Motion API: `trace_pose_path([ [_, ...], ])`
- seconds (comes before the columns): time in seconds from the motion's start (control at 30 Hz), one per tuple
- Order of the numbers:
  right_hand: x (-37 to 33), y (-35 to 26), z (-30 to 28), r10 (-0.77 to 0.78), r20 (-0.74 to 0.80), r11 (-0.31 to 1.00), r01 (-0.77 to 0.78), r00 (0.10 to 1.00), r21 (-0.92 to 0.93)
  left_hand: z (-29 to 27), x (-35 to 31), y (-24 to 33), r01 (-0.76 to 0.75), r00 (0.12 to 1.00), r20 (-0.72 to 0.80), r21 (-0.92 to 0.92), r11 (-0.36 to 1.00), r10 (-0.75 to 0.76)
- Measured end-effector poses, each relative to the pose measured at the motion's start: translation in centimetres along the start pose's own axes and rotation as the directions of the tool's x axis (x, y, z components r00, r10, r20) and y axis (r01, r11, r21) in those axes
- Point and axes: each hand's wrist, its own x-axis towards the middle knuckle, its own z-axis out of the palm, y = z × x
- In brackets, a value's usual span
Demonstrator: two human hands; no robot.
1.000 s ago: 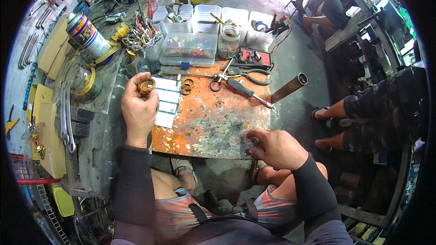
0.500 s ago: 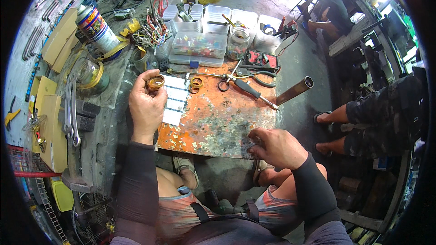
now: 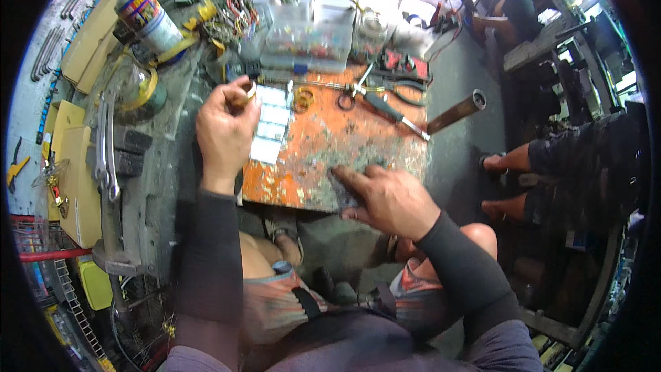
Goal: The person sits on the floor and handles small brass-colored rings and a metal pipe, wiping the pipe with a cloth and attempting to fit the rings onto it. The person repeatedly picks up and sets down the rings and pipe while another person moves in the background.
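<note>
At the far left, a spray can (image 3: 146,17) with a coloured label lies tilted among tools, and below it a roll of yellow tape (image 3: 141,89) rests on the grey bench. A bright metal wrench (image 3: 105,141) lies along the bench edge, near the person's left arm.

The left hand (image 3: 224,131) is raised over the left edge of the rusty orange surface (image 3: 330,145). Its fingers are curled, and the thumb and forefinger pinch a small brass ring (image 3: 246,91) at its top. Just right of this hand, a strip of small white packets (image 3: 270,124) lies on the surface, and another brass ring (image 3: 301,100) lies beside them.

Further right, the right hand (image 3: 385,196) rests at the near edge of the surface, fingers partly bent, pressing on a small dark grey piece (image 3: 342,189); what it is, I cannot tell. Behind it lie scissors (image 3: 354,89) and a screwdriver (image 3: 392,111). A rusty pipe (image 3: 454,111) sticks out at the right edge.
</note>
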Motion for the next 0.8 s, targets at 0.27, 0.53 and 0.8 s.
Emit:
trace_pose_path([
  [0.27,0.1,0.3,-0.5,0.057,0.069,0.998,-0.056,0.996,-0.015,0.2,-0.4,0.2,0.058,0.998,0.013,-0.164,0.985,-0.056],
  [0.53,-1.0,3.8,0.3,0.082,-0.347,0.993,-0.048,0.934,0.107,-0.1,-0.4,-0.6,0.038,0.998,0.058,-0.126,0.991,-0.03],
  [0.8,-2.6,3.9,0.4,0.173,-0.296,0.952,-0.083,0.939,0.293,2.4,-2.3,2.7,0.007,0.994,0.112,-0.187,0.982,0.015],
])
